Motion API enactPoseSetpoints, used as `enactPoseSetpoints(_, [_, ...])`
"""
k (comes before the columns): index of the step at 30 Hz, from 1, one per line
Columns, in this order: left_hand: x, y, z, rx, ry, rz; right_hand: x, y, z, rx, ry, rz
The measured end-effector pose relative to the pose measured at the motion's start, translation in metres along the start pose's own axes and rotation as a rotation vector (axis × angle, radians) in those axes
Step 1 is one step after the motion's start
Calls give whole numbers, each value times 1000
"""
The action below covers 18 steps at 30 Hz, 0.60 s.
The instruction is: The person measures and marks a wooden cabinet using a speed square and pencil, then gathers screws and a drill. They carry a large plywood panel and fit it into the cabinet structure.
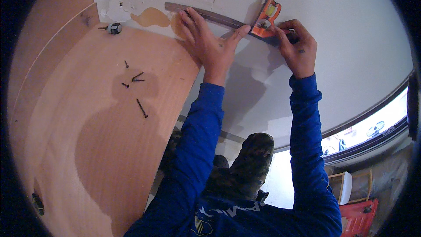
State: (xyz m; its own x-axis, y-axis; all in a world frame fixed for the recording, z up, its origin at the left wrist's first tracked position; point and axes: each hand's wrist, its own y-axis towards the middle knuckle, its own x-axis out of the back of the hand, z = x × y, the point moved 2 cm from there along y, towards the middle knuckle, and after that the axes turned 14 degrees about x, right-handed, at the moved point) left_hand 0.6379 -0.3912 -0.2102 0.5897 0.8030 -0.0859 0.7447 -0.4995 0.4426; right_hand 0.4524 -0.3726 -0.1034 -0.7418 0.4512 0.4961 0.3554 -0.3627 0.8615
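A narrow dark brown strip (215,16) lies along the white wall, slanting slightly down to the right. My left hand (208,39) holds it near its left half, fingertips over its upper edge and the thumb stretched along it. At the strip's right part stands an orange level (266,19) with a yellow-green vial, its base along the strip. My right hand (300,46) is closed around the level's lower right side and the strip's end, with the thumb by the level. The right fingers partly hide what they grip. The left thumb tip comes up close to the level's left base.
Several dark screws (138,79) lie scattered on the wooden board (127,149) at left. By the wall sits a small white-and-black tool (115,28) with a bit. A dark object (38,204) lies lower left. A red crate (359,217) stands lower right.
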Motion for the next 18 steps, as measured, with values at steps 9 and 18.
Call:
enactPoseSetpoints(9, [-1, -7, -2, -31, 54, 2, 8, -15, -5, -19, -37, -34])
enactPoseSetpoints(18, [-5, -10, 3, -56, 62, 16, 6, -22, -14, -124, 20, -72])
